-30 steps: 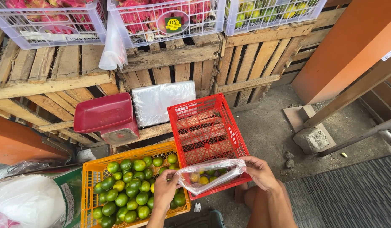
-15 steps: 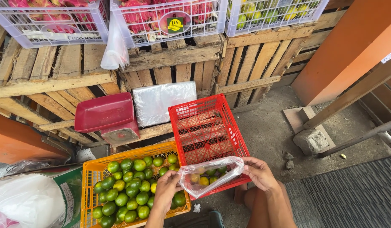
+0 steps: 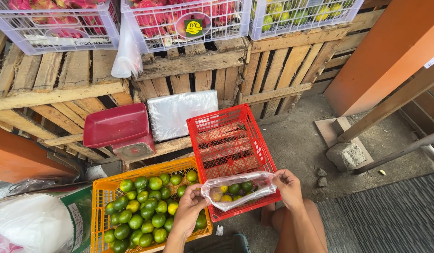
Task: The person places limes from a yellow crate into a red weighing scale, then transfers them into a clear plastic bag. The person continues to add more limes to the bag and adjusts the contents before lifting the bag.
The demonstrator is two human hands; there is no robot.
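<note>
Clear plastic bag (image 3: 239, 189), stretched open sideways above the empty red crate (image 3: 231, 154), holds several green and yellow limes (image 3: 234, 189).

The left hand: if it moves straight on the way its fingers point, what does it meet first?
The left hand points right, at the clear plastic bag it already pinches. Beyond that lies the red crate, though depth is unclear.

Soft, even daylight fills the scene; shadows are faint, deepest under the wooden crates (image 3: 62, 93). Mild glare sits on the clear plastic bag (image 3: 238, 187) and the stacked plastic sheets (image 3: 182, 112); focus is sharp throughout; wide-angle distortion bends the edges.
</note>
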